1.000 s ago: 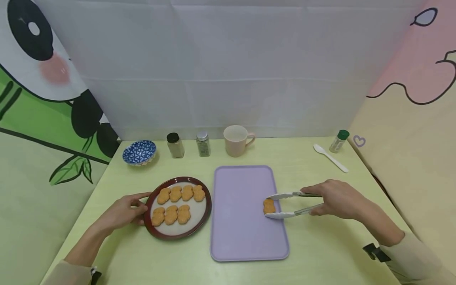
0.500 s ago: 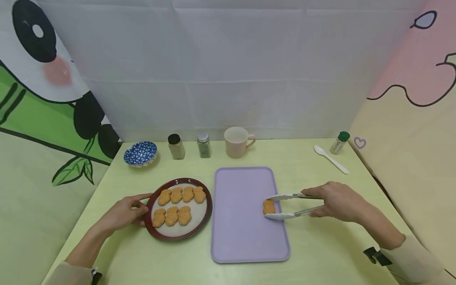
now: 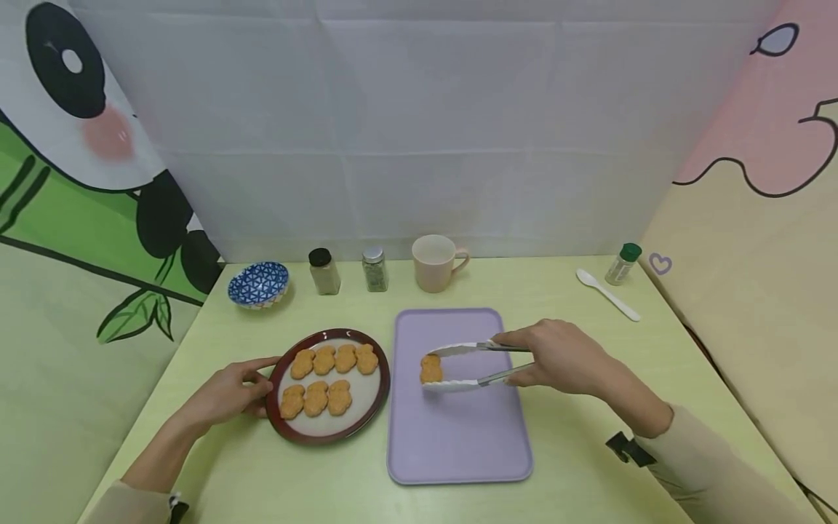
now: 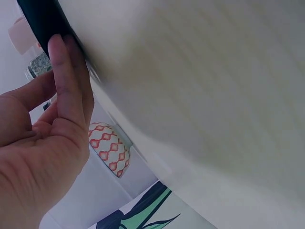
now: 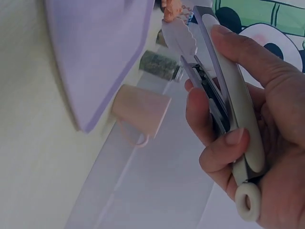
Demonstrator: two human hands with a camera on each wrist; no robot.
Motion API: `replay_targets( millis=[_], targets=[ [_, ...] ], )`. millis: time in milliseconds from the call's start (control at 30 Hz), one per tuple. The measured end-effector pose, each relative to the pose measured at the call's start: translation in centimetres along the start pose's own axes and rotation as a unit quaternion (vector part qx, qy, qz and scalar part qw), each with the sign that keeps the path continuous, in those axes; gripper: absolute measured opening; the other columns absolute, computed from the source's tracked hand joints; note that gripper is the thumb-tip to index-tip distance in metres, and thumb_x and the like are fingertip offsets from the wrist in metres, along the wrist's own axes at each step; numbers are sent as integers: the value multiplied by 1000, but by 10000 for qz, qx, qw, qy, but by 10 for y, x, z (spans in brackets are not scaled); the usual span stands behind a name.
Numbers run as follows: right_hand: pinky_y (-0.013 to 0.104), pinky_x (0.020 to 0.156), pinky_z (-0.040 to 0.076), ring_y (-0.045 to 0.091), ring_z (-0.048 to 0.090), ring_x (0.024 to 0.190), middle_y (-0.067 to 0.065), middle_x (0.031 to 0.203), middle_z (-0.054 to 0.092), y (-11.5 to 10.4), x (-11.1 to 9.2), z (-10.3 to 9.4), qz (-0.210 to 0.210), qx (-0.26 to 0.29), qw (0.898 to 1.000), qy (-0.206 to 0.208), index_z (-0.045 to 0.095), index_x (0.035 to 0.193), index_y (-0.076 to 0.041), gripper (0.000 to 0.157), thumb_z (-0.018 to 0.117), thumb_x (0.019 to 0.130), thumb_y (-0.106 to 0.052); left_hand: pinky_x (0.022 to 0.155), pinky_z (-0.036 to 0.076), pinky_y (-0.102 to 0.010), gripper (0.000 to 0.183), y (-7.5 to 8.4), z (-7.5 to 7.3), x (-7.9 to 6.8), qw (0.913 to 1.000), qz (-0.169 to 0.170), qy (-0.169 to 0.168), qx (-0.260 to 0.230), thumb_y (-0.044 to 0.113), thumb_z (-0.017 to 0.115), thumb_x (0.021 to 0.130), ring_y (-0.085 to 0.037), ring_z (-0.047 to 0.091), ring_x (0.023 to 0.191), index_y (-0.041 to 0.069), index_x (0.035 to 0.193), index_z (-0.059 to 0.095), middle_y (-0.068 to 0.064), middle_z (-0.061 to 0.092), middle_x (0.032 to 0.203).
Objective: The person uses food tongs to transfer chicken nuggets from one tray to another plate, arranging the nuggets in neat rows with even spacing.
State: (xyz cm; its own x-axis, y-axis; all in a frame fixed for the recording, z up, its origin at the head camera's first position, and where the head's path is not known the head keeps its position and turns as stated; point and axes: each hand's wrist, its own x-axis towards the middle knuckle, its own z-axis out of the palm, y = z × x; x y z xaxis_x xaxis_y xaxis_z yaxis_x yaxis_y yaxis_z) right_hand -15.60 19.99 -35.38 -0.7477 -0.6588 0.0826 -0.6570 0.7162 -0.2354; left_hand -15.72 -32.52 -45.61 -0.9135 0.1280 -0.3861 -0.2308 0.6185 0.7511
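My right hand [image 3: 564, 358] grips a pair of tongs [image 3: 468, 349] with pale tips, its fingers wrapped round the handles in the right wrist view. Between the tips is a golden-brown, bear-shaped nugget [image 3: 431, 370], over the left part of a lilac tray [image 3: 458, 437]. To the left lies a brown-rimmed plate [image 3: 314, 439] carrying two rows of similar nuggets [image 3: 316, 398], four-sided gaps aside all apart from the tongs. My left hand [image 3: 225, 393] holds the plate's left rim; in the left wrist view its fingers [image 4: 66, 81] press against the dark rim.
Along the back stand a blue patterned bowl [image 3: 258, 284], a black-capped shaker [image 3: 324, 273], a silver-capped jar [image 3: 374, 271] and a pink mug [image 3: 433, 266]. At the back right are a white spoon [image 3: 609, 295] and a green-capped bottle [image 3: 622, 266].
The tongs and the nugget between their tips have moved left, from the tray's right edge to its left part. The left hand and the plate have stayed in place.
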Motion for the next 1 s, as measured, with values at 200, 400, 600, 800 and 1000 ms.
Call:
replay_targets(
  millis=[200,400,600,800,1000],
  targets=[
    [32,64,48,8,59,77,-6,101,69,-31,34,9,-262,-69,9996,-74,66,121,-20,55,78,73,-45,62,52,-33,52,0,0,-1,10000,23,16,26,9,55,94,-23,63,73,6,143,39,-15,60,101],
    [30,61,46,6,58,71,-10,94,69,-55,58,24,-432,-154,9988,-195,66,120,-22,54,77,72,-47,62,52,-33,52,0,0,-2,10000,92,19,33,10,55,94,-23,63,72,5,143,38,-16,60,100],
    [30,59,44,6,57,69,-13,90,68,-67,72,38,-448,-217,9982,-345,67,118,-23,52,77,72,-46,62,51,-33,52,0,1,-1,9999,28,45,86,10,55,94,-23,63,71,7,144,39,-14,61,96],
    [30,57,44,6,54,68,-14,87,66,-73,77,46,-305,-231,9981,-480,67,118,-25,52,77,72,-47,60,50,-33,52,2,0,-3,9999,29,38,124,10,55,95,-23,63,70,7,144,39,-14,60,97],
    [28,53,42,6,51,64,-15,80,63,-76,79,47,-266,-184,9983,-490,69,114,-24,49,78,72,-45,60,50,-33,52,1,0,-4,9999,7,28,153,11,55,94,-22,63,70,7,144,38,-14,60,98]
  ],
)
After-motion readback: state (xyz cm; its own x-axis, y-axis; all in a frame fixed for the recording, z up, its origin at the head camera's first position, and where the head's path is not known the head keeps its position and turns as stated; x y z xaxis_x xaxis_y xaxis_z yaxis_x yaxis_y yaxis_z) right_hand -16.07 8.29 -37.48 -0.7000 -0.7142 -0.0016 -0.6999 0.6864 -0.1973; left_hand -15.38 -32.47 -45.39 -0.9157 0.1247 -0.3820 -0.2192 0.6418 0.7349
